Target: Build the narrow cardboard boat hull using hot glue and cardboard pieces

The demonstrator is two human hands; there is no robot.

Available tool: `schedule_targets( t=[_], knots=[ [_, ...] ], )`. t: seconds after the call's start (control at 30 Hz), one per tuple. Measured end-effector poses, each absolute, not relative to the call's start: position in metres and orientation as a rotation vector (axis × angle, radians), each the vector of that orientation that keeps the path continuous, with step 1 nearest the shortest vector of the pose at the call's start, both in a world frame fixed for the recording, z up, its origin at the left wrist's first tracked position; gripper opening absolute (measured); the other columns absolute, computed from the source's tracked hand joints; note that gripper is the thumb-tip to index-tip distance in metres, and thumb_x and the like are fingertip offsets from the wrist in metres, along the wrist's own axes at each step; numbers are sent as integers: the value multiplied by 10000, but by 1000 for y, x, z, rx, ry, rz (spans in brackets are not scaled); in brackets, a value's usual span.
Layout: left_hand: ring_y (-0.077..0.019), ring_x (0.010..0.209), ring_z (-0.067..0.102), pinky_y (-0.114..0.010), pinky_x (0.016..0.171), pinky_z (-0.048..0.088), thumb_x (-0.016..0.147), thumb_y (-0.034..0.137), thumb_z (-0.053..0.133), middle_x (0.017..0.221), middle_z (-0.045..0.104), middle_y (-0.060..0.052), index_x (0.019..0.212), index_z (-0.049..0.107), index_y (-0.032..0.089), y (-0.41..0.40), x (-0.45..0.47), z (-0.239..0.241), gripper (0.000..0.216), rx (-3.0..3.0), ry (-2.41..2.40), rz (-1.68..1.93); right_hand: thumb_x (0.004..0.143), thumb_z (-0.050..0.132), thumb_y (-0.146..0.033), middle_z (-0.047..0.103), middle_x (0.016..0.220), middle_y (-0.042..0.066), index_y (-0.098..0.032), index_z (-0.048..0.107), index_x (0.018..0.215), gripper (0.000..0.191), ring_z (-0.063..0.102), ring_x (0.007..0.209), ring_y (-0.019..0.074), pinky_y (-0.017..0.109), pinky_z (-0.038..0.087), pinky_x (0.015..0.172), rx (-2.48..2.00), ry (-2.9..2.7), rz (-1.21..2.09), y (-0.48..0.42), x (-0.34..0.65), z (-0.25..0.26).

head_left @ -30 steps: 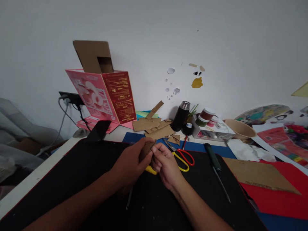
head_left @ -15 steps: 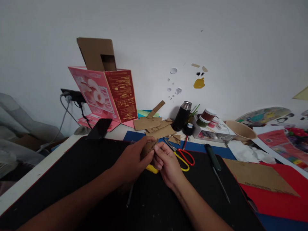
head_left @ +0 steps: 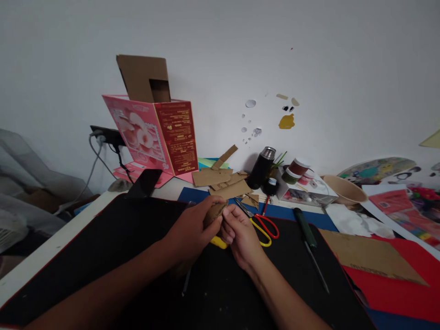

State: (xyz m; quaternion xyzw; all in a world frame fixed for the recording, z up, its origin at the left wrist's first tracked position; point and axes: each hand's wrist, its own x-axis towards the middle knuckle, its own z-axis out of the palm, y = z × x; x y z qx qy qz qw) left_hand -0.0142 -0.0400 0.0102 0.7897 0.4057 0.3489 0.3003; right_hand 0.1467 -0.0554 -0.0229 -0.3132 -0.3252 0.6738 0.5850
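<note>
My left hand (head_left: pixel 192 229) is closed around a small brown piece of cardboard (head_left: pixel 213 212), thumb and fingers on either side of it. At its right edge, my right hand (head_left: pixel 239 231) pinches the same piece between thumb and fingers. Part of the cardboard is hidden by my fingers. Below my hands, a yellow handle (head_left: pixel 219 242) lies on the black mat (head_left: pixel 227 293), and a thin dark shaft (head_left: pixel 186 280) shows under my left wrist. Scissors (head_left: pixel 266 228) with red and yellow handles lie just beyond my right hand.
Cardboard scraps (head_left: pixel 230 187) lie behind my hands, beside a black thermos (head_left: pixel 261 168) and paint jars (head_left: pixel 299 167). A green-handled screwdriver (head_left: pixel 305 229) rests on the right. Farther right, a flat cardboard sheet (head_left: pixel 371 256) covers red paper (head_left: pixel 409 298). A pink box (head_left: pixel 137 133) stands at back left.
The camera view has shifted slightly. Both hands still hold the cardboard piece, with a little more of its face showing between the left thumb and fingers.
</note>
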Motion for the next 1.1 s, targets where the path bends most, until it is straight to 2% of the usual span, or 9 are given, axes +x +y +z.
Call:
schedule_targets(
  t=[0.17,0.57,0.87,1.1],
  knots=[
    [-237,1089,731,-403,978,536,987,292,549,1239,755,-62,1333,560,257,-40,-13,10,349,2092,1060,924,808,909,-480,393,463,-128,-212,616,823,397,236,419,55,178,208,425,-743,-763,1580,-56,147,-22],
    [-225,1019,744,-367,916,541,981,292,557,1173,770,-37,1321,576,268,-40,-14,10,341,2093,1071,918,805,908,-463,394,457,-129,-213,620,826,382,242,410,54,181,214,424,-740,-752,1576,-55,147,-23],
    [-242,1063,741,-373,954,536,966,291,560,1209,768,-57,1327,584,247,-38,-13,10,365,2075,1077,912,827,892,-452,399,464,-126,-212,612,814,369,240,407,56,189,210,421,-723,-750,1576,-55,146,-23],
    [-243,1019,740,-385,928,549,956,287,565,1160,774,-54,1328,584,255,-37,-14,8,373,2066,1055,920,838,882,-473,396,457,-129,-211,593,796,393,237,400,54,190,209,417,-716,-741,1574,-54,145,-24]
  ],
)
